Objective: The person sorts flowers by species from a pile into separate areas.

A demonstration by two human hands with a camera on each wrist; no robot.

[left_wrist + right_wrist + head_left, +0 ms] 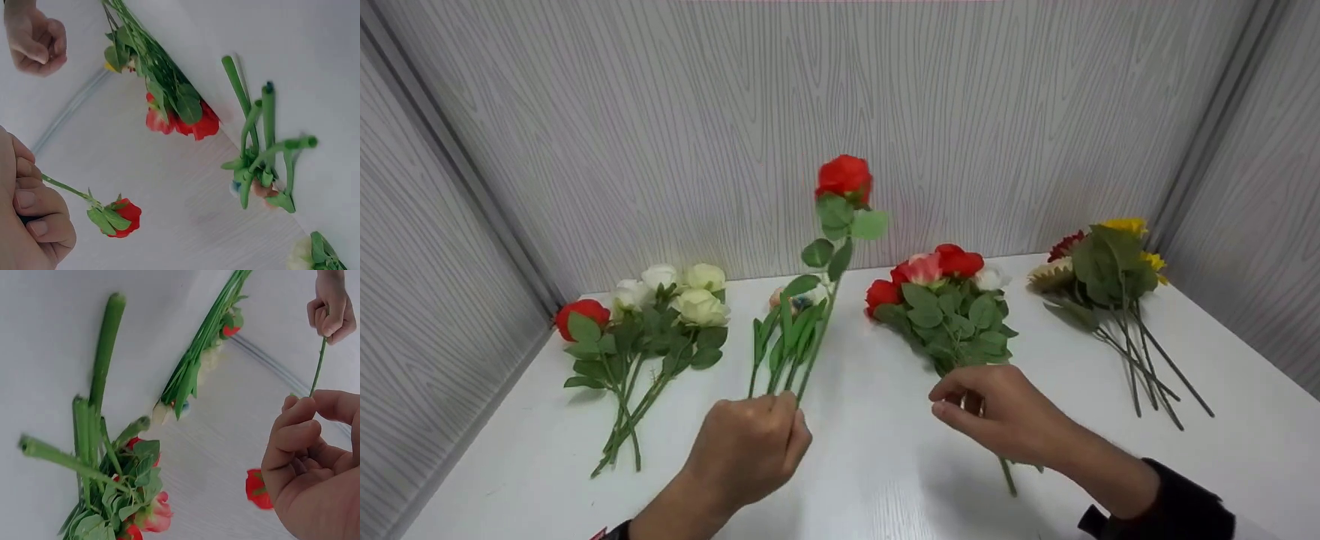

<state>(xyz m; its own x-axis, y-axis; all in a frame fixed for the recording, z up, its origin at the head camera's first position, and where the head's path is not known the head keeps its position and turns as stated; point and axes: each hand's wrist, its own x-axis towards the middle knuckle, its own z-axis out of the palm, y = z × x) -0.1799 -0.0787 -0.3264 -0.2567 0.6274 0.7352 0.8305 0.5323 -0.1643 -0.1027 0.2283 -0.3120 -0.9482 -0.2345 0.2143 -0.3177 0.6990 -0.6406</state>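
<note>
- what are the hands doing?
- the left hand (754, 450) has its fingers curled firmly round the lower stem of a single red rose (844, 180). the right hand (1005, 412) holds nothing; its fingers are loosely bent, with a gap between thumb and fingertips.

- where is that rose exactly?
- ahead of the left hand, its stem slanting up toward the right-hand side, so the bloom sits between the two hands and beyond both.

- anything close by?
- just past the left hand, a small bunch of long-leaved flowers (789, 330) lies on the white counter (870, 465), with peach and blue at the bloom end. past the right hand there's a leafy rose bouquet (960, 326) with red, pink and white blooms; its stems run under that hand, and one end shows below it.

- and farther out?
- to the left of the left hand lies a rose bunch (649, 337), one red bloom beside white and pale yellow-green ones, stems crossing. well to the right of the right hand is a mixed bunch (1110, 274) of yellow, dark red and cream blooms. beyond everything stands a grained back panel (720, 135).
</note>
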